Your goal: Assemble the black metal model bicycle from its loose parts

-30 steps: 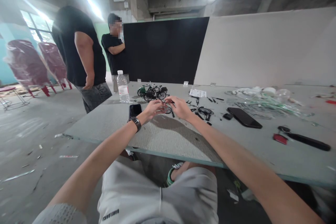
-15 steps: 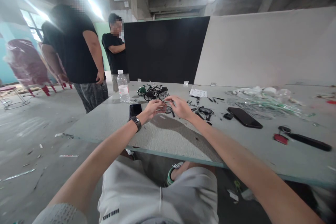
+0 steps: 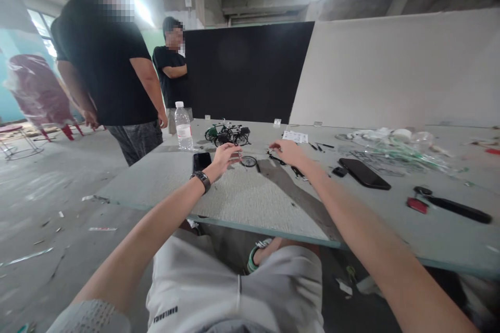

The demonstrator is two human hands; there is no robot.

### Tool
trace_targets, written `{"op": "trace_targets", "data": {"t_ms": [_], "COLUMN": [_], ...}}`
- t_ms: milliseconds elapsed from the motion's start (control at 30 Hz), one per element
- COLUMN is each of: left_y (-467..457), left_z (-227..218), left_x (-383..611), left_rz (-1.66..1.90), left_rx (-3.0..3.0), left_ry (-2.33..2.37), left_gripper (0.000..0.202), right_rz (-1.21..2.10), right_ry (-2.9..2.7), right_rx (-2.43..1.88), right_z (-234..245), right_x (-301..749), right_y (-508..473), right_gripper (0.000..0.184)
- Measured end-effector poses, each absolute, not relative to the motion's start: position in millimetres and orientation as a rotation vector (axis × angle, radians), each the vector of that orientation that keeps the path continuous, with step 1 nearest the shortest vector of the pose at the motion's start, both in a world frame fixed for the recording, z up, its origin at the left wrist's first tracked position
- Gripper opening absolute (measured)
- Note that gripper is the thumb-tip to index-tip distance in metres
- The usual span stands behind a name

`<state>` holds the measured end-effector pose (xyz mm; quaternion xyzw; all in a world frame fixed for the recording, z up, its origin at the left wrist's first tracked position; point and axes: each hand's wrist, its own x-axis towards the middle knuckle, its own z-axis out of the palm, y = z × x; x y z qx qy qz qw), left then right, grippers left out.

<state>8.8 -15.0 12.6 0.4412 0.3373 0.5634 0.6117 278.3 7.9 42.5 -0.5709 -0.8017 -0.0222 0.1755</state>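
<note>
My left hand is just above the table beside a small spoked wheel. Its fingers are curled together, and whatever lies between them is too small to make out. To the right, my right hand reaches down with bent fingers, its fingertips at a small dark part I cannot identify. Black pieces lie partly hidden beneath that wrist. Small model bicycles, one with green on it, stand behind my left hand.
A water bottle and a phone are on the left. Rightward lie a printed sheet, a larger black phone, clear plastic wrapping and a black-handled tool. Two people in black shirts stand beyond the table's left side.
My hands, close together before, have come apart. The right one moved to the right over the black parts; the left shifted little. The nearer person has moved closer.
</note>
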Motion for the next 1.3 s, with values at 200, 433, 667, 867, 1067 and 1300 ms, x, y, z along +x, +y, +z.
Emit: {"op": "trace_targets", "data": {"t_ms": [200,433,667,867,1067,1300], "left_y": [-10,-9,-10,-13,-10,-11], "left_z": [8,7,9,11,8,8], "left_x": [8,6,8,8,9,9], "left_rz": [1.290,1.307,1.375,1.359,1.364,1.357], "left_rx": [1.079,1.117,1.124,1.120,1.110,1.122], "left_ry": [0.834,0.904,0.973,0.925,0.907,0.884], "left_gripper": [0.026,0.028,0.027,0.026,0.029,0.027], "right_rz": [-0.047,0.147,0.149,0.014,0.053,0.101], "right_ry": [-2.280,-2.331,-2.389,-2.370,-2.318,-2.341], "right_rx": [-1.819,-1.861,-1.730,-1.801,-1.662,-1.681], "right_z": [46,46,38,29,38,39], "right_x": [312,328,309,289,280,281], "right_y": [11,13,13,16,6,6], "right_gripper": [0.025,0.028,0.037,0.031,0.023,0.021]}}
